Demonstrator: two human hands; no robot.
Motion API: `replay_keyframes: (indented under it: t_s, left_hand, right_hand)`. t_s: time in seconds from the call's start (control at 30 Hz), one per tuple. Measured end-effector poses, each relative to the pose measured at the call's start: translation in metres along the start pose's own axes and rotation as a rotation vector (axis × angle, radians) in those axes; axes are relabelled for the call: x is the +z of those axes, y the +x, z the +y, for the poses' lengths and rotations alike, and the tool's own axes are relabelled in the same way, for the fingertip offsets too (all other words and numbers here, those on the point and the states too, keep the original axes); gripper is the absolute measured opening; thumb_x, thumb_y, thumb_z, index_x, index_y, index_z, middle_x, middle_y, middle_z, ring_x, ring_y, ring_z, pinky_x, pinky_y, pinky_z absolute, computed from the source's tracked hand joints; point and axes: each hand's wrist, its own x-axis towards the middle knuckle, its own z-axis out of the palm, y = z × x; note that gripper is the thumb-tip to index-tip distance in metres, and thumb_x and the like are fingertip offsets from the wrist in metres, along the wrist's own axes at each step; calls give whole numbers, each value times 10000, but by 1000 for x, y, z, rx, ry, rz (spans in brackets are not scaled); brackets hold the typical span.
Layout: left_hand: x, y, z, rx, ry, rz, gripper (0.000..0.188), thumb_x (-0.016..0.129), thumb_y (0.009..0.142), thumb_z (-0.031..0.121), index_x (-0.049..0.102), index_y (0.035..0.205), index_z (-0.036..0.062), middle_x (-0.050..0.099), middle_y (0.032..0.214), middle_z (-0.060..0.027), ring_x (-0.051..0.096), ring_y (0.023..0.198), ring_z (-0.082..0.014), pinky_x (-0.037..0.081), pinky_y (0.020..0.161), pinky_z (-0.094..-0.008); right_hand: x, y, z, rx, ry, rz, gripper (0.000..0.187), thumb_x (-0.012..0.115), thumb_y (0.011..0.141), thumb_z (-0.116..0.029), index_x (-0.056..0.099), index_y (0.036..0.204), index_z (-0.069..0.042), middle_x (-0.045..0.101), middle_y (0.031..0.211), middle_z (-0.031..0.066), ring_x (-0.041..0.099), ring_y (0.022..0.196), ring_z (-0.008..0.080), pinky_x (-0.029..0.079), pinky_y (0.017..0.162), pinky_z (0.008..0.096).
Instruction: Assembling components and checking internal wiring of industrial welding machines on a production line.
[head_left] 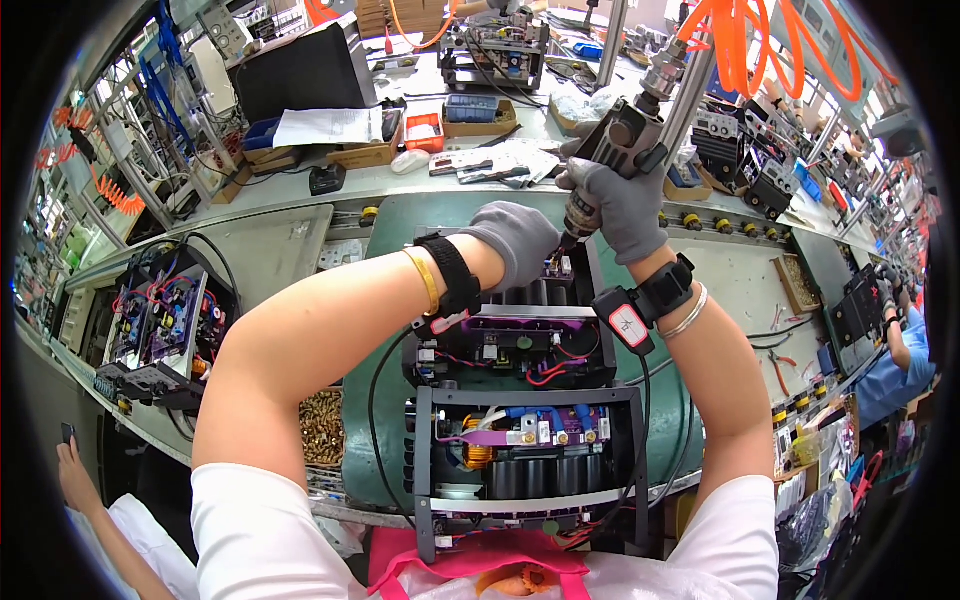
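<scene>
My right hand (628, 205), in a grey glove, is wrapped round an air screwdriver (622, 138) whose tip points down toward the far electronic unit (510, 345). Close to that tip is my left hand (515, 243), also gloved, with its fingers curled over the back of the same unit. What its fingertips hold, if anything, is hidden. Nearer to me sits a second black-framed electronic unit (530, 440), open on top, with blue and purple wiring and black capacitors. Both units rest on a green board (370, 470). Each wrist wears a black strap with a cord.
Left of the board is a tray of brass screws (322, 428); another wired unit (165, 325) stands farther left. Orange coiled hoses (745, 45) hang at upper right. A red bin (424, 132) and papers lie on the back bench. Other people appear at lower left and far right.
</scene>
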Motion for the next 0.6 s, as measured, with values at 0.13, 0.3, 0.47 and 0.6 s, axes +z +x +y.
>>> replay_keyframes:
  t_s: [0.13, 0.3, 0.47, 0.6]
  left_hand:
    - [-1, 3, -5, -36, -148, -46, 264, 596, 803, 216, 652, 1030, 93, 666, 917, -156, 655, 901, -313, 523, 771, -403]
    - [-5, 2, -19, 5, -300, -64, 432, 673, 755, 287, 581, 1067, 2, 647, 981, -187, 628, 941, -350, 501, 817, -402]
    - [3, 3, -25, -8, -355, 33, 527, 702, 759, 326, 535, 1103, -36, 630, 1033, -224, 618, 982, -365, 497, 834, -404]
    - [10, 13, -23, -22, -220, -39, 431, 682, 787, 323, 619, 1032, -26, 651, 971, -222, 635, 930, -370, 509, 804, -408]
  right_hand:
    - [-3, 0, 1, 25, -4, -15, 290, 688, 734, -4, 620, 1011, 50, 687, 852, 90, 660, 678, 135, 548, 624, 260]
    - [2, -1, 1, 13, -32, -12, 285, 683, 733, -18, 622, 1003, 51, 686, 824, 88, 662, 676, 140, 549, 621, 262]
    - [4, -1, 0, 26, -57, -12, 285, 698, 722, -45, 633, 982, 50, 681, 790, 88, 658, 670, 134, 538, 614, 256]
    - [8, -2, 1, 29, -106, -4, 288, 704, 718, -50, 633, 977, 55, 677, 781, 92, 657, 667, 135, 534, 608, 257]
